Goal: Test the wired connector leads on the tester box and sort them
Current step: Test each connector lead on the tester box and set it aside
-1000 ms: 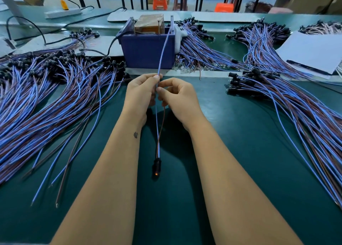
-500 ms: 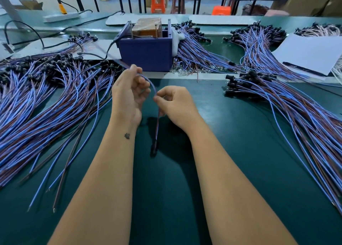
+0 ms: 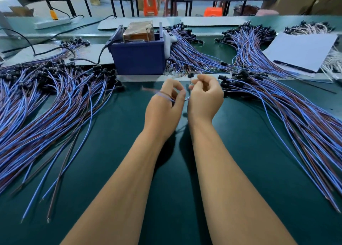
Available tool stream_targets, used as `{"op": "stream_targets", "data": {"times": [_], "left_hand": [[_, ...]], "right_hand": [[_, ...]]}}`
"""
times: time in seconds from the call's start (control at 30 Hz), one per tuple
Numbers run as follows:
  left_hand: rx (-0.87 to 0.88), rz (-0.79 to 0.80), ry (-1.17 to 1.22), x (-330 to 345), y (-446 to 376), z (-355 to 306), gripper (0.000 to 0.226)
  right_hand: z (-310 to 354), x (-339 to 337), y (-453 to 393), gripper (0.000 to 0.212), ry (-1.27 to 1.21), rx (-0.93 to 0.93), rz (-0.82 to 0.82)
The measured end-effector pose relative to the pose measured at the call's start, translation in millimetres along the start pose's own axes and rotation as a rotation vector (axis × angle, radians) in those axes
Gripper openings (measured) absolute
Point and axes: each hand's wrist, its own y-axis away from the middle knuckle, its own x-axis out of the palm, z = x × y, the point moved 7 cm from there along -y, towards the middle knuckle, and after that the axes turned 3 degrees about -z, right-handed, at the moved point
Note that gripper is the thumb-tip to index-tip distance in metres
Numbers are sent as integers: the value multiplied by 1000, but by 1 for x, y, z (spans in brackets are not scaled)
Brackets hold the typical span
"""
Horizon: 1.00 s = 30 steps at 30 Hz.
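Observation:
One lead of blue and brown wire (image 3: 163, 95) runs blurred across the back of my left hand (image 3: 162, 108), which pinches it between thumb and fingers. The wire passes on to my right hand (image 3: 205, 98), whose curled fingers hold it, with the black connector (image 3: 190, 75) sticking up at the fingertips. Both hands hover over the green mat (image 3: 185, 170), just in front of the blue tester box (image 3: 138, 59) with a brown block and upright pins inside. The lead touches no pin.
A large pile of leads (image 3: 46, 106) fans across the left of the mat and another pile (image 3: 286, 111) across the right. More bundles (image 3: 187, 54) lie behind the box. White paper with a pen (image 3: 299, 50) sits at the back right, a power strip (image 3: 52, 23) at the back left.
The lead came off the tester's pin and no longer hangs toward me. Its connector end swung up to my right hand, and its wires now lie over my left hand.

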Motion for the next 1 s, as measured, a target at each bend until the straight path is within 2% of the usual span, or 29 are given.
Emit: {"op": "stream_targets", "data": {"times": [0.17, 0.27, 0.33, 0.43, 0.53, 0.67, 0.8, 0.9, 1.0], "left_hand": [[45, 35, 52, 12, 7, -11, 3], [87, 67, 65, 18, 11, -18, 1], [188, 79, 19, 23, 16, -30, 3], [368, 178, -49, 37, 27, -49, 3], [412, 261, -35, 50, 38, -62, 9], [415, 377, -92, 63, 46, -68, 14], [359, 468, -135, 68, 46, -62, 22], [302, 467, -154, 69, 43, -55, 26], [262, 415, -174, 64, 37, -48, 22]], "right_hand": [[-14, -12, -9, 35, -90, 109, -54], [-13, -21, -20, 35, -67, 85, -40], [-6, -27, -33, 35, 19, 20, 30], [6, -34, -60, 36, 156, -42, 222], [20, -50, -85, 35, 313, -97, 358], [36, -74, -106, 37, 501, -160, 449], [39, -89, -117, 35, 737, -185, 373], [36, -93, -113, 35, 1087, -176, 165], [38, -73, -95, 33, 1142, -189, 73]]}}
